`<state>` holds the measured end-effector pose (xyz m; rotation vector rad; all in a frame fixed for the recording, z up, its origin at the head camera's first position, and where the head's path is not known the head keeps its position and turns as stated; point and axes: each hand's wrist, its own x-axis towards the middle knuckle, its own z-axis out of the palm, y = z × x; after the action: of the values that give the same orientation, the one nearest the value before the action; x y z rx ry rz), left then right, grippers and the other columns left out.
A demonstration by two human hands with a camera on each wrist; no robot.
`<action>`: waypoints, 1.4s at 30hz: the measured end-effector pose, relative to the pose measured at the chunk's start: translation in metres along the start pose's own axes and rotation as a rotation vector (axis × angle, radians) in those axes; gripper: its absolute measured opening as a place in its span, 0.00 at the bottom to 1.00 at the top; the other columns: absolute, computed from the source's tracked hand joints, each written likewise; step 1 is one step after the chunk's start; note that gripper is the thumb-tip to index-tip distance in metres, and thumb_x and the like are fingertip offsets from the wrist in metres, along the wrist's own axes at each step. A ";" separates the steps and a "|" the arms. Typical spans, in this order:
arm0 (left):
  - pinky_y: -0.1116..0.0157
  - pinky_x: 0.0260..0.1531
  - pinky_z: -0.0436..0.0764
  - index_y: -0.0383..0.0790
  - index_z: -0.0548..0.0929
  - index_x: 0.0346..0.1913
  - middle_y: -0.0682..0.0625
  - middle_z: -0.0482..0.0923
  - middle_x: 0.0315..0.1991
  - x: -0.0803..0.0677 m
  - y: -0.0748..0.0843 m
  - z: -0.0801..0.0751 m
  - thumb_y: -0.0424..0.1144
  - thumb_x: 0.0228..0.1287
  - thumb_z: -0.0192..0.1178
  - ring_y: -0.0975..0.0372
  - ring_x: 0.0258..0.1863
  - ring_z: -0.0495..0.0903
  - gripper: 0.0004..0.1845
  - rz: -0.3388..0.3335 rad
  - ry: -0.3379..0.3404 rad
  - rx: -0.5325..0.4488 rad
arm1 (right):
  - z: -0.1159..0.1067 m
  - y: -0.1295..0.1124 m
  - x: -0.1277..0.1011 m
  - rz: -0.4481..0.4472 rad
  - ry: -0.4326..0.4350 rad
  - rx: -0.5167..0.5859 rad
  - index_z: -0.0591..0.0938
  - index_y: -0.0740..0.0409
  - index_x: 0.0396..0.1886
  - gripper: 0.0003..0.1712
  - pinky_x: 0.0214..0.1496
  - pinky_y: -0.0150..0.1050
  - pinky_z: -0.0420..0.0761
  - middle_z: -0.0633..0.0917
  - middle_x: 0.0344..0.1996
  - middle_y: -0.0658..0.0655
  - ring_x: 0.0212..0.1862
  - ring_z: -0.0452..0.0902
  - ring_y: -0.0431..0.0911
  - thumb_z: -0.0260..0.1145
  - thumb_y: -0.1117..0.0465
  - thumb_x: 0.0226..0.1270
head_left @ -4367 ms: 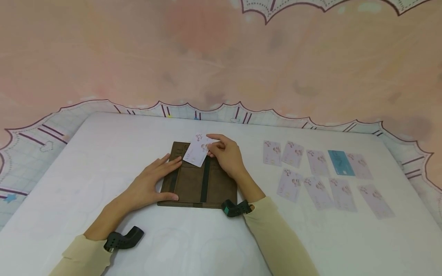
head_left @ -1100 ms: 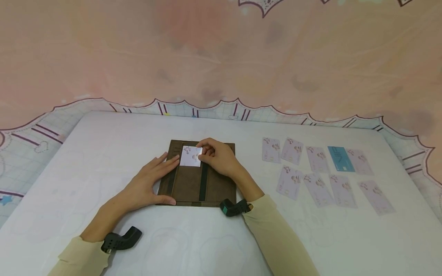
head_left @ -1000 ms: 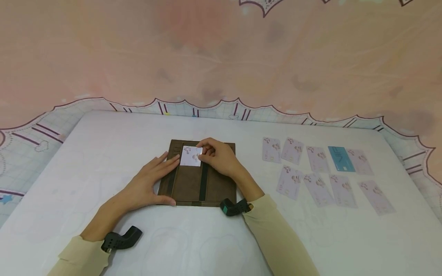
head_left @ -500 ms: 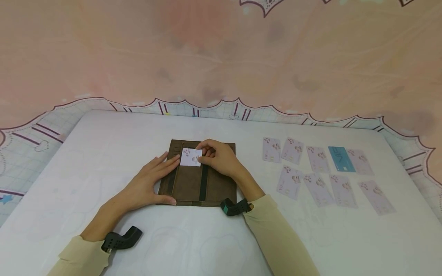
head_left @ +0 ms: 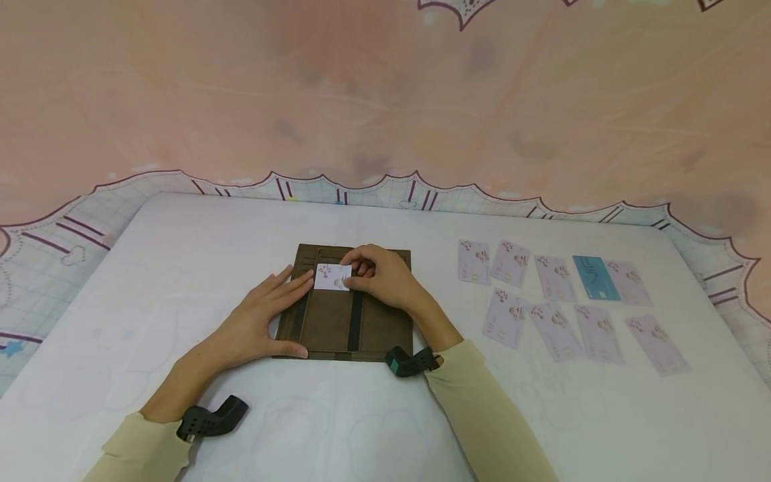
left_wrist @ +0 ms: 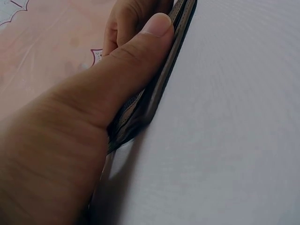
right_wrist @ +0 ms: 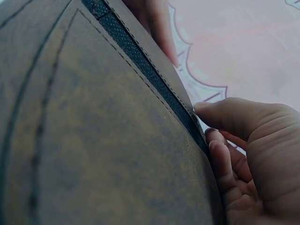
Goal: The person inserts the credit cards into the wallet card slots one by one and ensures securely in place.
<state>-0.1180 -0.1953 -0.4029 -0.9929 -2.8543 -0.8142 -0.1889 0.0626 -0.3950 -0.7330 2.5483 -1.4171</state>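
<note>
**Brown wallet, 1 card going in**

Brown leather wallet [head_left: 343, 304] lies open on the white table [head_left: 181, 268], near the person. The left hand [head_left: 259, 325] lies flat on its left side, fingers straight, thumb on the near edge. The right hand [head_left: 382, 278] pinches a pale card [head_left: 333, 276], already partly in a top slot. Farther right, 10 cards [head_left: 566, 301] wait, so most work looks left.

The left wrist view shows the thumb [left_wrist: 136, 61] pressing the wallet's thin edge. The card is hidden there.

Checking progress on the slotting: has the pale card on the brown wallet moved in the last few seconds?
Yes. The card has slid down into the wallet, showing less than before.
</note>
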 end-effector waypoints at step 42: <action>0.47 0.69 0.48 0.45 0.60 0.74 0.48 0.57 0.73 0.001 -0.003 0.001 0.61 0.42 0.73 0.47 0.73 0.47 0.55 0.005 0.017 -0.020 | 0.000 -0.001 0.001 -0.051 -0.038 -0.082 0.84 0.55 0.40 0.05 0.38 0.32 0.74 0.79 0.33 0.49 0.35 0.73 0.41 0.64 0.64 0.67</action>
<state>-0.1200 -0.1962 -0.4048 -0.9901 -2.8340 -0.8482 -0.1895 0.0617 -0.3945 -0.8352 2.5898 -1.3060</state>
